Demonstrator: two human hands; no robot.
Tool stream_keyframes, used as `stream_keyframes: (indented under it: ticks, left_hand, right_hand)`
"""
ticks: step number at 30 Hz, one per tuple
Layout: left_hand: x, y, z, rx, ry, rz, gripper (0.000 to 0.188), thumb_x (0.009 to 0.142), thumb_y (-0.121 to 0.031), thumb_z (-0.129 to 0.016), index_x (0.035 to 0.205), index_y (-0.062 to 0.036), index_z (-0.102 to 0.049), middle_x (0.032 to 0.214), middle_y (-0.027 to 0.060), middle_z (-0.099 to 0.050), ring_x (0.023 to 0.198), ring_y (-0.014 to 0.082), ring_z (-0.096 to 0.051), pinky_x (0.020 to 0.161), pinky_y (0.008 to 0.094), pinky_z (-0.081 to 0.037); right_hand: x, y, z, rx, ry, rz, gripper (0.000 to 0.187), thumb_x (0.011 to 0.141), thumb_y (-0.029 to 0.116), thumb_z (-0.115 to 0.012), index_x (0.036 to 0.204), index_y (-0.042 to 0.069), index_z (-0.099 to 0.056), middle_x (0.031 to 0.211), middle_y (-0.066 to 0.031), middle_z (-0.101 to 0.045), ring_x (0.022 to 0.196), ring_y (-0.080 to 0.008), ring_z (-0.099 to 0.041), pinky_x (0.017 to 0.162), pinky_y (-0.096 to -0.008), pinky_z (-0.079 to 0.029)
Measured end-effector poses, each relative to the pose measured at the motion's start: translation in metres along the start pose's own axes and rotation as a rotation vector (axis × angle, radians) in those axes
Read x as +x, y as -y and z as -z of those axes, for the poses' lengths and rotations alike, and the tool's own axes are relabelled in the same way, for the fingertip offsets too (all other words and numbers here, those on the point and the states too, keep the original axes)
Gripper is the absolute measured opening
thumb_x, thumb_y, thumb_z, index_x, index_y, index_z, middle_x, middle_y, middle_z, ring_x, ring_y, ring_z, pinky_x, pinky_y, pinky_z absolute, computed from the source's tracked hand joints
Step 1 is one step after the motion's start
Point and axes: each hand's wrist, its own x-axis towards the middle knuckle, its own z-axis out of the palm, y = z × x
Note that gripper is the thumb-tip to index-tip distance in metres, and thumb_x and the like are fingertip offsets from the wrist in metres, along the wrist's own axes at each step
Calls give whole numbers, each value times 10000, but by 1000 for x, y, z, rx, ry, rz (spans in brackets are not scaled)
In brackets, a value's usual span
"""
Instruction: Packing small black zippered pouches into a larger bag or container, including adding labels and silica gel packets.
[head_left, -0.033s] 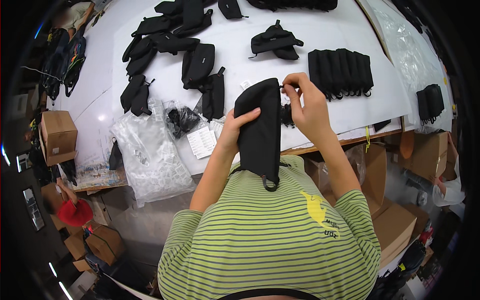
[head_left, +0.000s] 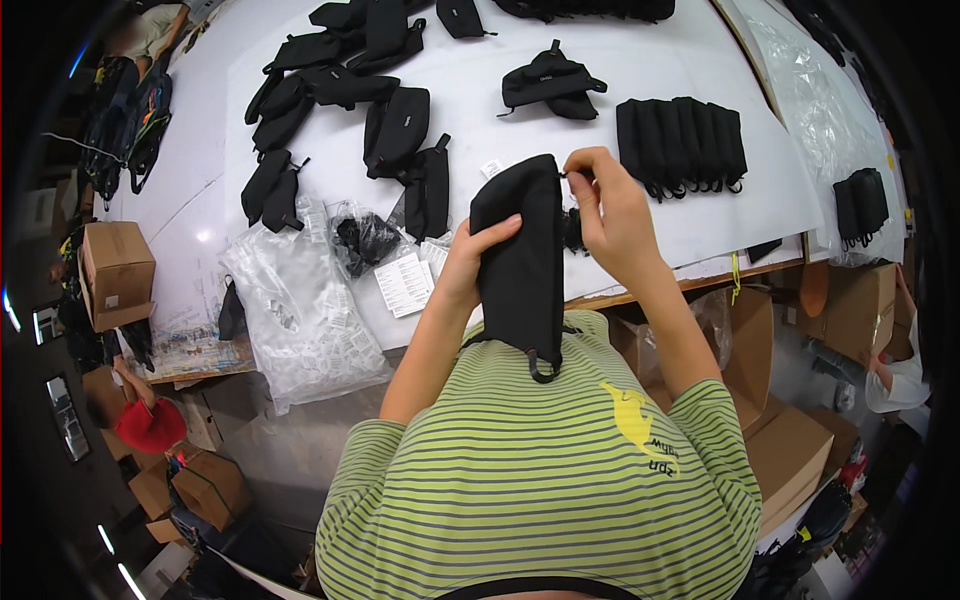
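A long black fabric pouch (head_left: 522,250) stands nearly upright in front of my chest, a small loop hanging from its lower end. My left hand (head_left: 468,262) grips it along the left side, thumb lying across the front. At the pouch's upper right corner, my right hand (head_left: 612,205) pinches a small black tab between thumb and forefinger; whether it is a zipper pull is too small to tell. Behind the pouch, partly hidden, lies a little heap of small black pieces (head_left: 573,228) on the white table (head_left: 480,105).
Loose black pouches (head_left: 397,130) lie at the back left, and a small pile (head_left: 552,85) beyond my hands. A neat row of pouches (head_left: 682,147) sits to the right. Clear plastic bags (head_left: 300,300) and white labels (head_left: 404,285) are near left. Cardboard boxes (head_left: 117,275) stand around.
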Motion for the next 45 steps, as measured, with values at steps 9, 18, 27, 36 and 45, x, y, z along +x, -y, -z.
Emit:
stream_keyframes:
  ticks: [9,18,27,36,45]
  left_hand:
    - [-2,1,-4,-49,-45,82,321,798,-178,-652,1045,14,-582,879,76,-649,724,145,-635,679,246,-519]
    - [-8,-11,-1,101,-28,14,268,806,-147,-628,1015,19,-602,852,69,-654,705,120,-629,640,234,-509]
    - [-23,-21,26,16,14,75,399,752,-151,-693,1089,19,-565,961,59,-632,837,132,-609,755,253,-490]
    - [-14,-45,60,244,216,-241,233,868,-214,-606,1016,-38,-579,856,-18,-595,803,42,-554,735,187,-433]
    - [11,-62,108,-73,23,-347,369,911,-436,-484,843,-73,-494,648,58,-494,548,131,-453,504,239,-381]
  right_hand:
    - [-2,-2,0,-46,9,37,88,826,52,-593,886,21,-537,751,-78,-560,595,-204,-537,528,-286,-431]
    - [-1,17,-1,7,-35,42,66,800,39,-623,831,20,-568,711,-62,-549,535,-162,-508,481,-254,-417]
    - [-5,38,-31,188,-76,0,55,835,53,-598,826,12,-563,674,-48,-569,559,-125,-547,504,-224,-422]
    - [-11,73,-54,86,97,12,53,806,65,-616,823,38,-574,696,-63,-568,557,-176,-552,521,-273,-427]
    - [-51,117,-77,135,339,102,71,759,7,-638,800,15,-580,699,-60,-551,588,-184,-522,518,-268,-400]
